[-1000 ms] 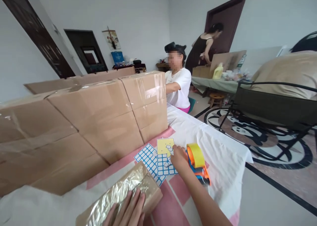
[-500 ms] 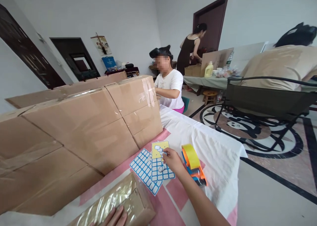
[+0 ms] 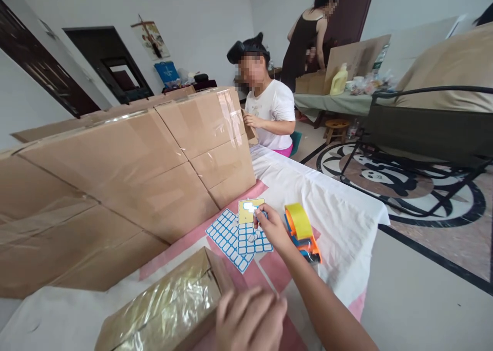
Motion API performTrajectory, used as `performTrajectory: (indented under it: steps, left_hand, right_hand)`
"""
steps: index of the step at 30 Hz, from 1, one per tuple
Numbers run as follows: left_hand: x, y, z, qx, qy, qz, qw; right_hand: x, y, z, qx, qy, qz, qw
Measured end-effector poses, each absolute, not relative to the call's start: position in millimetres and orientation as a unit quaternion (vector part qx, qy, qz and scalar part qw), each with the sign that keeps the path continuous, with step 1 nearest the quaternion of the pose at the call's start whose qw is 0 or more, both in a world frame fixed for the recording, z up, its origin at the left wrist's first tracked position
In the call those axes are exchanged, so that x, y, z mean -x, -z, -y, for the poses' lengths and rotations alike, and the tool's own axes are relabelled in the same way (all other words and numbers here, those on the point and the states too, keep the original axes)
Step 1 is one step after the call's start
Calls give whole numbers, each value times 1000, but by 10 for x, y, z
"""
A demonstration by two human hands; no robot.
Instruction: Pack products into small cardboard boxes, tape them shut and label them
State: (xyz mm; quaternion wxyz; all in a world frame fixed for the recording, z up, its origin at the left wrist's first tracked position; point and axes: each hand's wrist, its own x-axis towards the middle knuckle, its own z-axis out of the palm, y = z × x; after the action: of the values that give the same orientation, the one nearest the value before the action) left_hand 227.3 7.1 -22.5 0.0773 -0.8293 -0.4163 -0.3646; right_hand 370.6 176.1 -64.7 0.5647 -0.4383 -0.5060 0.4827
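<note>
My right hand (image 3: 270, 225) is over the label sheets, its thumb and fingertips pinched on a small white sticker label (image 3: 250, 207). Beneath it is a blue-and-white sheet of labels (image 3: 264, 246) whose upper part is bare yellow backing (image 3: 245, 217). A second label sheet (image 3: 227, 236) lies partly under the first, on the left. My left hand (image 3: 250, 317), smeared by motion, is in front of the taped cardboard box (image 3: 169, 302), to the right of its end. Its fingers look bent, but their grip is unclear.
An orange-and-blue tape dispenser with yellow tape (image 3: 300, 222) lies right of my right hand. Stacked cardboard boxes (image 3: 127, 176) form a wall along the table's left. Across the table sits a person in a white shirt (image 3: 271, 104). The cloth-covered table edge (image 3: 379, 215) is at right.
My left hand has left the top of the taped box and moved right. The right hand stays pinched over the label sheets. The view has shifted; the seated person now shows a cardboard piece in hand.
</note>
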Motion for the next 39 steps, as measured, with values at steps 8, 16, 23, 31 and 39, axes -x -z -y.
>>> performTrajectory:
  steps: [8, 16, 23, 31, 39]
  left_hand:
    - [-2555, 309, -1287, 715, 413, 560, 70]
    - [-2564, 502, -1332, 730, 427, 533, 42]
    - [-2519, 629, -1230, 726, 414, 543, 79]
    - [-2498, 680, -1160, 739, 416, 528, 46]
    - [-2514, 676, -1148, 717, 441, 539, -29]
  right_hand:
    - [-3774, 554, -1666, 369, -449, 536, 612]
    - [-3854, 514, -1659, 278, -392, 609, 631]
    - [-3907, 514, -1666, 269, -356, 662, 602]
    - [-3910, 479, -1617, 234, -402, 679, 568]
    - [-3925, 434, -1568, 242, -403, 715, 518]
